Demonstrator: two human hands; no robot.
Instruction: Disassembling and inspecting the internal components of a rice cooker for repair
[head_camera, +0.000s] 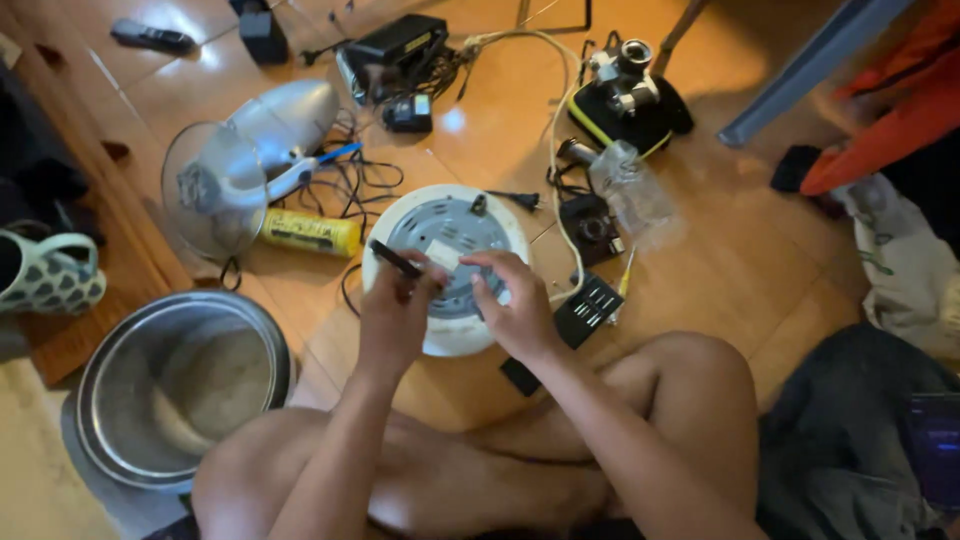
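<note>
An upturned round white appliance (447, 262) with a grey metal base plate lies on the wooden floor in front of my crossed legs. My left hand (395, 312) holds a black screwdriver (397, 259) over the left part of the base. My right hand (512, 298) rests on the base's right side, fingers pinched near a small white label in the middle.
A steel inner pot (180, 385) sits at lower left. A small fan (245, 165), a yellow tube (308, 232), tangled cords (360, 185), a black parts tray (590, 305), a clear plastic bottle (630, 190) and a black-and-yellow tool (625, 105) lie around.
</note>
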